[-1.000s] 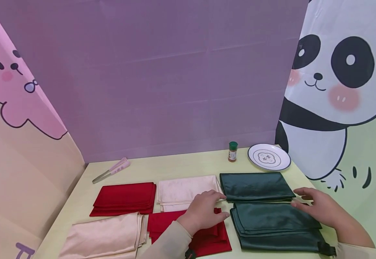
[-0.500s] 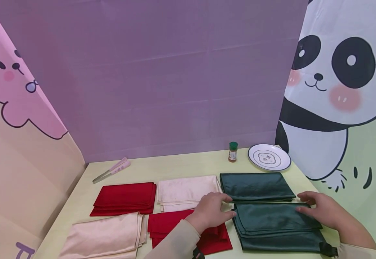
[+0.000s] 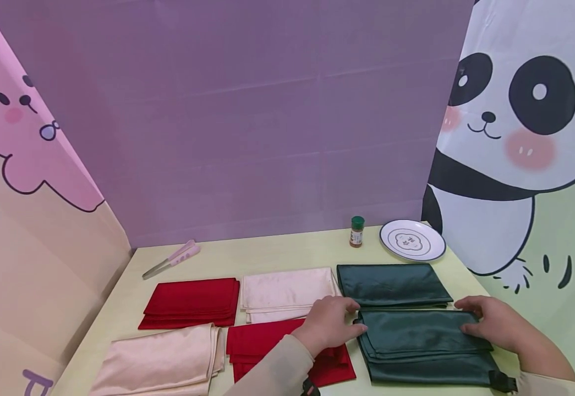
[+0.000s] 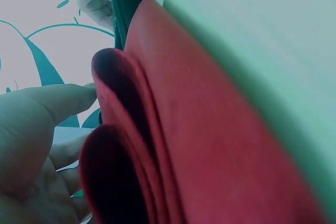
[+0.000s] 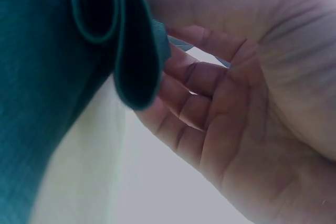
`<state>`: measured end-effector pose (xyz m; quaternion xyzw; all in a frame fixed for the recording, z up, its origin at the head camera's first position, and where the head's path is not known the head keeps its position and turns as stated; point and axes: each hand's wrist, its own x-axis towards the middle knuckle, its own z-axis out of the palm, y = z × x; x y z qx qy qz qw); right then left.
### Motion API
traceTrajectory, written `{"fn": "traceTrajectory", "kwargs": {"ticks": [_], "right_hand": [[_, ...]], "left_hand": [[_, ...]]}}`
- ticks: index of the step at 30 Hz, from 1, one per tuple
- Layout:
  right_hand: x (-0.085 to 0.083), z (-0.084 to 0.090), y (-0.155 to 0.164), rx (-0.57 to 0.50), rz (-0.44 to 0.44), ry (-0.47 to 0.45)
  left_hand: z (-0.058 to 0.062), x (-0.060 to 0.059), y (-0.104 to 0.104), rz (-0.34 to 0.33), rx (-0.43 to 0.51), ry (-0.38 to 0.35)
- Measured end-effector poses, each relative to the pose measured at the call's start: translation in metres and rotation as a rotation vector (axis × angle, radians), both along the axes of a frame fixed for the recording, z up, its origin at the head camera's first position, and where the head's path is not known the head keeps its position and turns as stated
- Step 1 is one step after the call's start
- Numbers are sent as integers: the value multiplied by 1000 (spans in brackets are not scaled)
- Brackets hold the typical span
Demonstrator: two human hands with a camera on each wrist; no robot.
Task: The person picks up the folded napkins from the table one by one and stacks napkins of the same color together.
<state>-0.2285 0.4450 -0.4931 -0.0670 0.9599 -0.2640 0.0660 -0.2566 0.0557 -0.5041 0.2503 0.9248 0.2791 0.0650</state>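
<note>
A folded dark green satin cloth [image 3: 426, 335] lies at the front right of the table, with a second folded green cloth [image 3: 391, 286] behind it. My left hand [image 3: 329, 324] reaches over the folded red cloth [image 3: 334, 363], its thumb and forefinger apart at the front green cloth's left edge. At the opposite edge is my right hand [image 3: 497, 324], thumb over the cloth and forefinger near its back corner. In the right wrist view, relaxed fingers [image 5: 191, 77] lie beside the green folds [image 5: 139, 66]. Red folds [image 4: 126, 93] fill much of the left wrist view, beside the left thumb.
Left on the table lie another red cloth [image 3: 188, 302], a pale pink cloth [image 3: 287, 291] and a peach-pink cloth [image 3: 160, 360], all folded. Pink-handled scissors [image 3: 173, 258] are at the back left. A green-capped spice jar [image 3: 356, 232] and a white plate [image 3: 411, 240] stand at the back right.
My left hand has moved right, up to the front green cloth's left edge. The right hand has shifted slightly to the right; the cloths look the same.
</note>
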Motion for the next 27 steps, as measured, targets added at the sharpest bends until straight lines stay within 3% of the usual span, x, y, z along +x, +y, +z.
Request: {"fn": "traceTrajectory", "kwargs": {"ticks": [12, 19, 27], "right_hand": [[-2, -2, -2, -19, -26, -99], [0, -4, -2, -21, -17, -85], [5, 0, -5, 5, -21, -46]], "left_hand": [[9, 0, 13, 34, -76, 12], [9, -1, 15, -4, -118, 46], [2, -3, 16, -57, -98, 73]]}}
